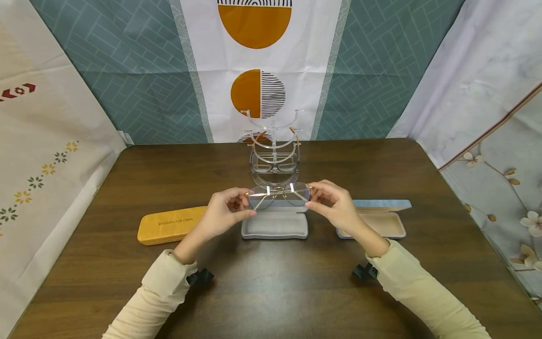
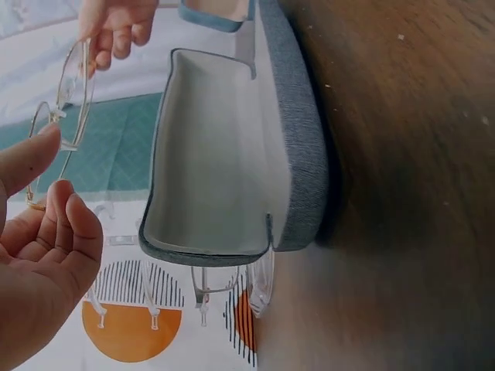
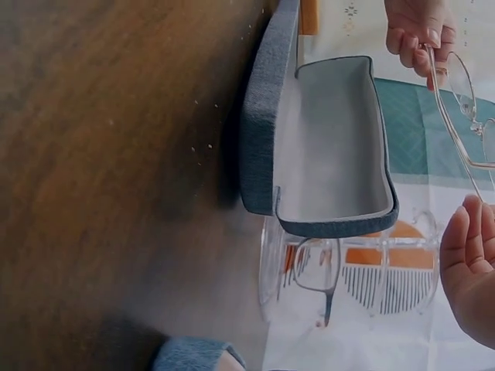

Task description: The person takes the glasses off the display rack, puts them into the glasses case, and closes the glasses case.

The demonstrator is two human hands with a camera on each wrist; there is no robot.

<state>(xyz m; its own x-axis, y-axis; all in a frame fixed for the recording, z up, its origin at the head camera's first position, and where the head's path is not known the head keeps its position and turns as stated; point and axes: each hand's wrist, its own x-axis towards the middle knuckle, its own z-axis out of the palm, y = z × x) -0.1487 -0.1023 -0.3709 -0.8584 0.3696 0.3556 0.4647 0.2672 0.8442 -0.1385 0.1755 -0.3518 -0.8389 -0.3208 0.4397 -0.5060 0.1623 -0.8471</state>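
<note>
Thin gold-rimmed eyeglasses (image 1: 279, 192) are held in the air between both hands, in front of a clear display stand. My left hand (image 1: 224, 210) pinches them at one side, and my right hand (image 1: 333, 203) pinches the other side. In the head view the temples cross behind or in front of the lenses; I cannot tell which. Below the glasses an open grey glasses case (image 1: 275, 226) lies on the table, its pale inside bare. The left wrist view shows the case's lining (image 2: 213, 154) and the left thumb against the frame.
Left of the grey case lies a closed yellow glasses case (image 1: 171, 225). An open blue case (image 1: 383, 221) with a beige lining is at the right. The clear stand (image 1: 274, 136) behind holds another pair of glasses (image 1: 274, 165). Patterned cloths hang around the brown table (image 1: 271, 292).
</note>
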